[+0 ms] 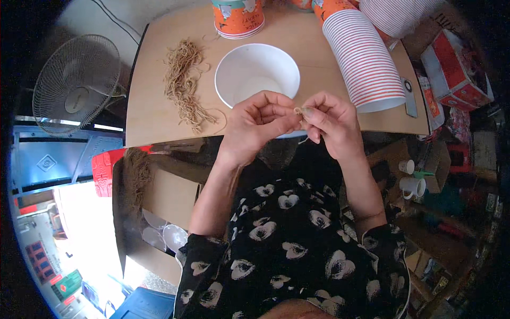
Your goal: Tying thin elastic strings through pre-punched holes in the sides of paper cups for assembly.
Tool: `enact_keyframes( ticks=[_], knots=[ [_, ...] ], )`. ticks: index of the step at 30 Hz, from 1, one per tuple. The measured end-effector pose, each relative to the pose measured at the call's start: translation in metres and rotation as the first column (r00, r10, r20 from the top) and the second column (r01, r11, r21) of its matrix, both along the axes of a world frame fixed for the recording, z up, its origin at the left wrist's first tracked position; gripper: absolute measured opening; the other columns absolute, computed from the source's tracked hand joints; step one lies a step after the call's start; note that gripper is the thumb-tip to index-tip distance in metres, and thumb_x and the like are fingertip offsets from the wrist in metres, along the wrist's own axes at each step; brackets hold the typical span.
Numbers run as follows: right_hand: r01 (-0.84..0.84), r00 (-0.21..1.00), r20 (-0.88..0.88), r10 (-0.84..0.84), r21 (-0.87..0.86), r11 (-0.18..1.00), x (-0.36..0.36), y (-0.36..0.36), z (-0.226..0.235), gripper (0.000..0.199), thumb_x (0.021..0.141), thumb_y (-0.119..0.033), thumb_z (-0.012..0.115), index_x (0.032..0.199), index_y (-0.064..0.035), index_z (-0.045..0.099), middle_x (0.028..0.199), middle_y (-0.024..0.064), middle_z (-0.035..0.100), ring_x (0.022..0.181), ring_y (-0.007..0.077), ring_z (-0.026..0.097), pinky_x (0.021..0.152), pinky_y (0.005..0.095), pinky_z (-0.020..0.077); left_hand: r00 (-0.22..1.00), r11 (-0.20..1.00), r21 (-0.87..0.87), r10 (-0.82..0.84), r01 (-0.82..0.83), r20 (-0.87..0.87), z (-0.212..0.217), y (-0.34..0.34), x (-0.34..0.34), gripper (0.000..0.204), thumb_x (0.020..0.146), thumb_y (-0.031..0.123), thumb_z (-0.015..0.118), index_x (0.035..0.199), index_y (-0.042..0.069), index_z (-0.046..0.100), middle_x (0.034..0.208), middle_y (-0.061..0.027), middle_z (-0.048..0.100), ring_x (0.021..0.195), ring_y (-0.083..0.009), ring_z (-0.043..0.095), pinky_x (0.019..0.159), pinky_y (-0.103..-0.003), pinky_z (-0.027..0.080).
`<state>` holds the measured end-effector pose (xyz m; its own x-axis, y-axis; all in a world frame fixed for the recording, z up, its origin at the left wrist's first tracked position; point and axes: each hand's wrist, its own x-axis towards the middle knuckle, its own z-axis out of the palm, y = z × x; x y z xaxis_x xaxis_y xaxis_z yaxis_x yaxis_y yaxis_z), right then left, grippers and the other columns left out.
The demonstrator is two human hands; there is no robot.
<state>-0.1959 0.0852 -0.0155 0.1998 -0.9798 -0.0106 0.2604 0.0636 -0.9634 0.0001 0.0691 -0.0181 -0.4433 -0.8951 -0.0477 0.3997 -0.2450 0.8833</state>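
Note:
My left hand and my right hand meet at the table's near edge. Both are closed, thumbs and fingertips pinching a short tan cord that looks looped or knotted between them. Most of that cord is hidden by the fingers. Just beyond my hands stands a white paper bucket, its open mouth facing up. To its left, a loose tangled pile of tan cords lies on the table.
On the wooden table an orange printed bucket stands at the back. A long nested stack of buckets lies at the right, beside a phone. A fan stands left; an open cardboard box is below it.

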Motion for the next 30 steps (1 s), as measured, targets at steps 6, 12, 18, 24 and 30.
enact_keyframes(
  ticks=[6, 12, 18, 24, 30],
  knots=[
    [0.004, 1.000, -0.028, -0.006, -0.077, 0.997, 0.002, 0.002, -0.002, 0.016, 0.093, -0.014, 0.064, 0.095, 0.0013, 0.064, 0.077, 0.0053, 0.064, 0.056, 0.0062, 0.054, 0.047, 0.0200, 0.0425, 0.999, 0.996, -0.087, 0.030, -0.028, 0.014, -0.006, 0.001, -0.001, 0.012, 0.091, 0.000, 0.066, 0.103, -0.002, 0.063, 0.090, -0.0073, 0.071, 0.084, -0.0120, 0.068, 0.078, -0.024, 0.056],
    [-0.013, 0.999, 0.041, 0.010, 0.066, 0.998, 0.003, 0.002, 0.006, 0.019, 0.094, -0.016, 0.062, 0.097, 0.0031, 0.064, 0.078, 0.0069, 0.065, 0.057, 0.0075, 0.055, 0.046, 0.0205, 0.0427, 0.998, 0.997, -0.059, 0.058, -0.058, 0.002, -0.005, 0.004, 0.000, 0.007, 0.091, 0.001, 0.066, 0.097, 0.000, 0.063, 0.088, -0.0067, 0.069, 0.079, -0.0121, 0.067, 0.072, -0.024, 0.054],
    [-0.065, 0.998, -0.017, 0.065, -0.014, 0.998, 0.003, 0.001, 0.003, 0.018, 0.096, -0.015, 0.061, 0.099, 0.0031, 0.063, 0.080, 0.0074, 0.065, 0.057, 0.0071, 0.055, 0.046, 0.0199, 0.0421, 0.998, 0.997, -0.058, 0.059, -0.058, 0.016, -0.003, 0.004, 0.000, 0.009, 0.090, 0.002, 0.067, 0.098, 0.000, 0.063, 0.087, -0.0061, 0.069, 0.078, -0.0117, 0.067, 0.070, -0.023, 0.053],
    [-0.072, 0.997, -0.030, 0.073, 0.018, 0.997, 0.003, 0.004, 0.004, 0.018, 0.097, -0.018, 0.060, 0.099, -0.0004, 0.061, 0.077, 0.0026, 0.061, 0.059, 0.0040, 0.050, 0.048, 0.0179, 0.0392, 0.995, 0.995, -0.093, 0.036, -0.027, 0.098, -0.002, 0.004, 0.004, 0.010, 0.093, 0.001, 0.064, 0.103, 0.000, 0.063, 0.090, -0.0065, 0.071, 0.076, -0.0093, 0.066, 0.069, -0.022, 0.054],
    [0.027, 0.997, -0.069, -0.027, 0.000, 1.000, 0.000, 0.005, 0.001, 0.019, 0.098, -0.023, 0.060, 0.101, -0.0038, 0.060, 0.075, -0.0020, 0.057, 0.062, 0.0021, 0.046, 0.053, 0.0165, 0.0356, 0.983, 0.993, -0.111, 0.064, -0.045, 0.172, 0.006, 0.010, 0.001, 0.028, 0.093, 0.006, 0.062, 0.120, 0.001, 0.060, 0.097, -0.0088, 0.073, 0.064, -0.0065, 0.061, 0.057, -0.019, 0.048]
  ],
)
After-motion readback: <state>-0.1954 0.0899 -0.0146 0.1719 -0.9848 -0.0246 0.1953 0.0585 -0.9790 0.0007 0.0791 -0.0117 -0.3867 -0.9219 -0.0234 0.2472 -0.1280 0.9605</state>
